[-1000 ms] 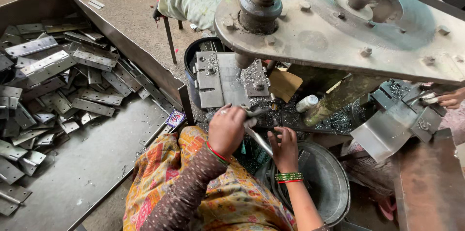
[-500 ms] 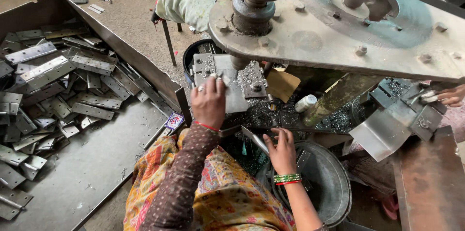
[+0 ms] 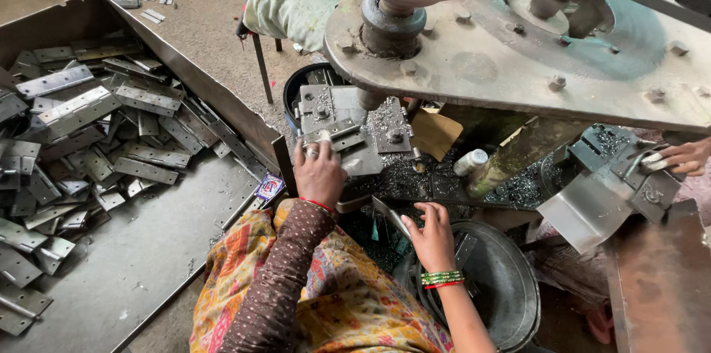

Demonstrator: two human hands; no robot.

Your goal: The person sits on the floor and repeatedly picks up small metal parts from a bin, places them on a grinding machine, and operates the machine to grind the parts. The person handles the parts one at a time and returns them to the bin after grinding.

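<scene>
Reaching forward: the left hand (image 3: 320, 168) is now lying on the gray metal block (image 3: 348, 127) of the press machine, farther up than it was a moment ago, when it was down near the lap.
Left hand: it is pressing flat on a small metal piece (image 3: 335, 137) on the block, fingers spread a little, touching the piece and not wrapping around it.
Right hand: the right hand (image 3: 432, 238) is staying low, just above the round metal tub (image 3: 503, 301), with its fingers curled loosely at a thin metal strip (image 3: 391, 218); I cannot tell if it is really gripping the strip.
Metal piece: it is sitting on the block, under the big round machine plate (image 3: 518, 49), right at the fingertips.
What this means: I think the piece is being put in place on the block, and the fingers are very close to the pressing part.
Around it: a big tray (image 3: 148, 249) of flat gray hinges (image 3: 81, 108) is lying to the left, and shiny metal bits (image 3: 518, 190) are lying past the block.
Other person: another hand (image 3: 678, 157) is working at a second block on the far right.
</scene>
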